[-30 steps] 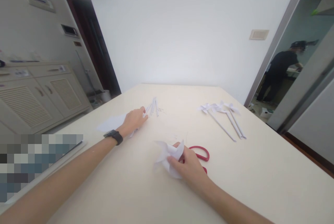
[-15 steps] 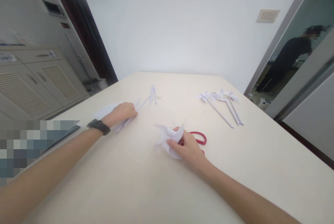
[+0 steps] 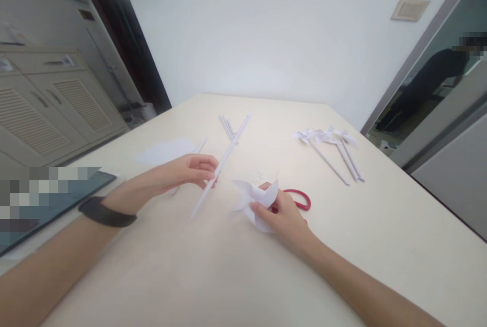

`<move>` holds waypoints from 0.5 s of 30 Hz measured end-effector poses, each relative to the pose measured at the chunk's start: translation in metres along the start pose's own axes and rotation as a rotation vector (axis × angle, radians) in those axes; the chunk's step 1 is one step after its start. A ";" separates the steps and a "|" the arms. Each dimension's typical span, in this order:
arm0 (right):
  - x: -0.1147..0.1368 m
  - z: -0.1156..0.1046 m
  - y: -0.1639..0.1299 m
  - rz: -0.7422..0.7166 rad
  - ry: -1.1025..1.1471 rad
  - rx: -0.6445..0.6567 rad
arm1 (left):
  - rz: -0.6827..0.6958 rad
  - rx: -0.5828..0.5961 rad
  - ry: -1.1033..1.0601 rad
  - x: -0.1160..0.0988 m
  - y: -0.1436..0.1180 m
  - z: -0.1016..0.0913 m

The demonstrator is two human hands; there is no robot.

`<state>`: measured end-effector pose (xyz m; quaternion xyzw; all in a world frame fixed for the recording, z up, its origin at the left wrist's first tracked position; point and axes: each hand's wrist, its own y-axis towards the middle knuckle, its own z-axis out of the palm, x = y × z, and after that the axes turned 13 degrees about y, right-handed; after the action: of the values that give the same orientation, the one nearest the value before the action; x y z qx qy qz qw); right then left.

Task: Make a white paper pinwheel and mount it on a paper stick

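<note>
My left hand (image 3: 190,170) grips a long white paper stick (image 3: 221,164) near its middle and holds it slanted above the cream table (image 3: 380,246). My right hand (image 3: 283,215) pinches a folded white paper pinwheel head (image 3: 255,197) just right of the stick's lower end. Red scissors (image 3: 299,199) lie on the table behind my right hand, partly hidden by it. A dark watch (image 3: 106,212) is on my left wrist.
Three finished white pinwheels (image 3: 331,149) lie at the far right of the table. More paper sticks (image 3: 227,127) and a white sheet (image 3: 164,151) lie at the far left. A dark tablet (image 3: 49,205) sits at the left edge. A person stands beyond the doorway (image 3: 429,88).
My left hand took one stick from the pile, lifted it and carried it toward my right hand. My right hand kept its hold on the pinwheel head. The camera tilted down.
</note>
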<state>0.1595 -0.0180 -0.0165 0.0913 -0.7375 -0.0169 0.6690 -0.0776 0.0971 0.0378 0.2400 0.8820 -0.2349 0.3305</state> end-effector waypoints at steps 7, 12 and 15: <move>0.005 0.001 -0.002 0.017 -0.020 0.016 | 0.045 0.033 -0.227 -0.014 -0.007 0.029; 0.005 0.002 -0.002 0.016 -0.025 0.049 | 0.017 0.018 -0.313 -0.008 -0.006 0.035; 0.004 0.001 -0.002 0.014 -0.021 0.097 | 0.089 0.128 -0.302 -0.008 -0.008 0.035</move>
<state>0.1582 -0.0210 -0.0126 0.1183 -0.7450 0.0223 0.6561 -0.0603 0.0683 0.0217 0.2614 0.7942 -0.3090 0.4533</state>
